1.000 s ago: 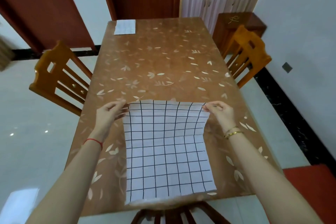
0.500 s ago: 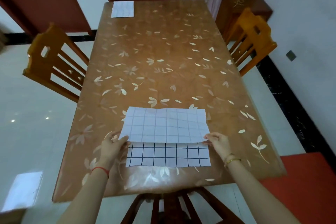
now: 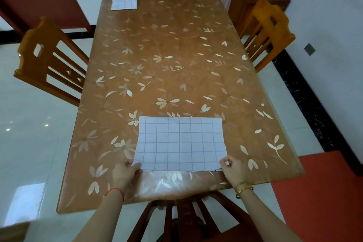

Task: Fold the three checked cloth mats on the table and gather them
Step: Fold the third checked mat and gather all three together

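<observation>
The near mat (image 3: pixel 180 143) lies flat on the worktop (image 3: pixel 176 45), close to the near edge, right in front of the person. It looks folded in half, with the pale side up. Its long side runs from left to right. The left hand (image 3: pixel 125 173) pinches the near left corner and the right hand (image 3: pixel 232 169) pinches the near right corner, so each grip is tight on cloth. Each hand sits at one end, and neither is nearer. I think the next fold goes sideways, so one hand should carry its end across to the other. The far mat (image 3: pixel 124 0) lies folded at the far left corner, well apart. I see no third mat.
</observation>
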